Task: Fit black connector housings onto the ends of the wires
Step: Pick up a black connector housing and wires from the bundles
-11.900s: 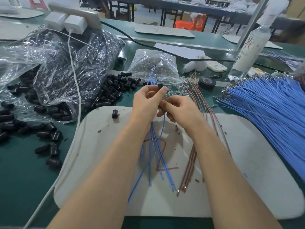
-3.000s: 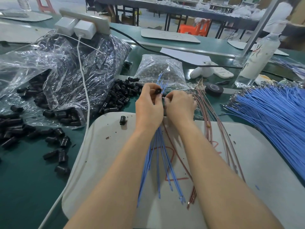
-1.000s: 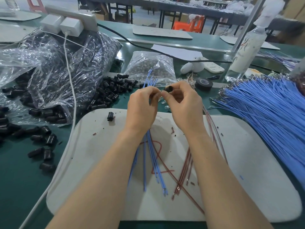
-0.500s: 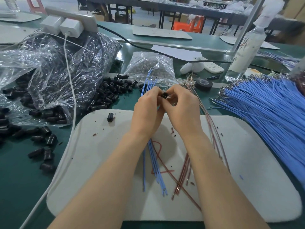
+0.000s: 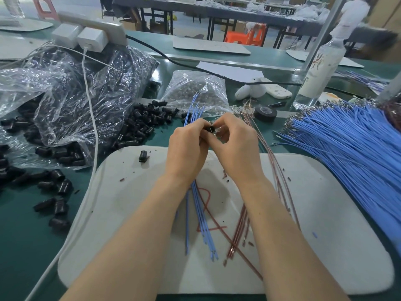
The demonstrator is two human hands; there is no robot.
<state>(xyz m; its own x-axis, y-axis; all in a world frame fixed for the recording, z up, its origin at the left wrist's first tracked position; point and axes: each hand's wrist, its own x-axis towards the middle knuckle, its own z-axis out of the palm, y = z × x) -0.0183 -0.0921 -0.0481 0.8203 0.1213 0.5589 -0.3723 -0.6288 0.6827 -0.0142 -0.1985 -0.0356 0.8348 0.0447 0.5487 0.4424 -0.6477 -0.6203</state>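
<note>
My left hand (image 5: 188,148) and my right hand (image 5: 235,148) meet above the far edge of the white mat (image 5: 325,213). Between their fingertips sits a small black connector housing (image 5: 211,128), its open end facing me. My left hand also grips a bundle of blue wires (image 5: 201,213); their terminal ends stick up past the fingers and their tails trail back over the mat. A brown wire (image 5: 217,218) runs from under the hands across the mat. My right hand pinches at the housing. Several brown wires (image 5: 280,181) lie to the right of it.
Loose black housings (image 5: 147,120) lie heaped to the left beside a clear plastic bag (image 5: 71,98); one housing (image 5: 143,156) rests on the mat. A big fan of blue wires (image 5: 351,153) lies at the right. A bag of small parts (image 5: 195,90), a tape roll (image 5: 265,112) and a bottle (image 5: 319,68) stand behind.
My hands have closed together on the housing; a second ago my right hand held it a little apart from the left. The wires on the mat have barely shifted.
</note>
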